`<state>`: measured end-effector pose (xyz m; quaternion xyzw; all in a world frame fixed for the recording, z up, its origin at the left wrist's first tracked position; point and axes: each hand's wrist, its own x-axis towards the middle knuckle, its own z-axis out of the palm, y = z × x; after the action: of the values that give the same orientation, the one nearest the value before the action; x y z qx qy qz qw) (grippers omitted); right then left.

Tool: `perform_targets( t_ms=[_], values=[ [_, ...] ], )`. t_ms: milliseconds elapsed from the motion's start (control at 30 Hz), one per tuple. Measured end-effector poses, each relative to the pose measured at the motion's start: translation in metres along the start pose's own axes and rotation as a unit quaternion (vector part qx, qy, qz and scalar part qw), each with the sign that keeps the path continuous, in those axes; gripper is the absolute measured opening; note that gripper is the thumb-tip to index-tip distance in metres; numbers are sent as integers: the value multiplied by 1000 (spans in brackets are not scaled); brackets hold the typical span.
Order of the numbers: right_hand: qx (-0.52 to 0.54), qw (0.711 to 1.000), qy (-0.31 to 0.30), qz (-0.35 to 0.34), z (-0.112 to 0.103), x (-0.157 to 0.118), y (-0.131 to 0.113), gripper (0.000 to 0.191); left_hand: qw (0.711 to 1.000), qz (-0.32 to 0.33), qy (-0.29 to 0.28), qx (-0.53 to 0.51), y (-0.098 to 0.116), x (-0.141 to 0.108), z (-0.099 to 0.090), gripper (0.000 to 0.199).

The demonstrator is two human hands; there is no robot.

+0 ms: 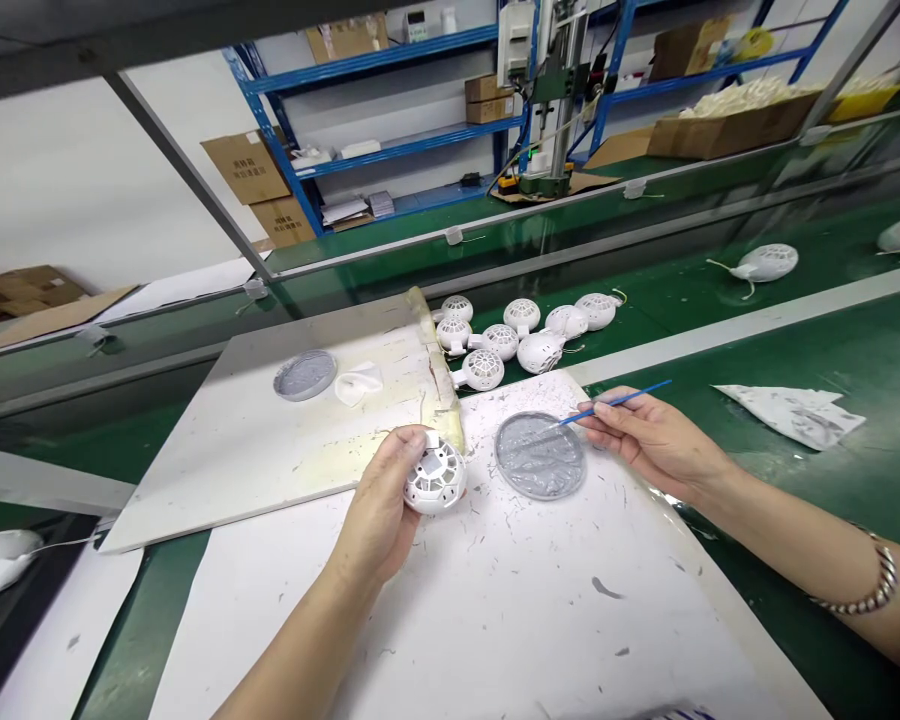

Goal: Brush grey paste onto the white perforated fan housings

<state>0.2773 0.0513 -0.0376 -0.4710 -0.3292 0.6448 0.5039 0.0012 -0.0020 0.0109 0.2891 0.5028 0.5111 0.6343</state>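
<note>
My left hand [385, 490] is closed around a round white plastic housing [436, 482] with a lattice of openings and a grey patch at its centre. Pinched in my right hand [645, 440] is a thin blue brush [621, 398]. Its fine tip points down-left over a shallow round dish of grey paste [540, 456]; whether it touches the paste I cannot tell. The dish stands on a white sheet [495, 600] marked with grey smears, to the right of the housing.
Several similar white housings [483, 369] cluster behind the dish on the green surface. On a white board [270, 450] at left lie another grey-filled dish [304, 375] and a crumpled white cloth [358, 383]. A smudged paper [791, 414] lies at right. Behind are blue shelves [390, 60].
</note>
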Motion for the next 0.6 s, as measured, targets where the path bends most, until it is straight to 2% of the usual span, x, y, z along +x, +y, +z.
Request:
perform_targets(
  t_ms=[233,400,600],
  values=[
    [-6,1000,22,-19,5,-3,2,25,999,-4,-36,17,-4,-2,-2,28],
    [-1,1000,7,-26,23,-18,-11,23,998,-32,-51,3,-9,-5,1,28],
    [-56,987,-49,-139,55,-40,-13,28,997,-53,-40,-41,-14,-7,9,34]
  ],
)
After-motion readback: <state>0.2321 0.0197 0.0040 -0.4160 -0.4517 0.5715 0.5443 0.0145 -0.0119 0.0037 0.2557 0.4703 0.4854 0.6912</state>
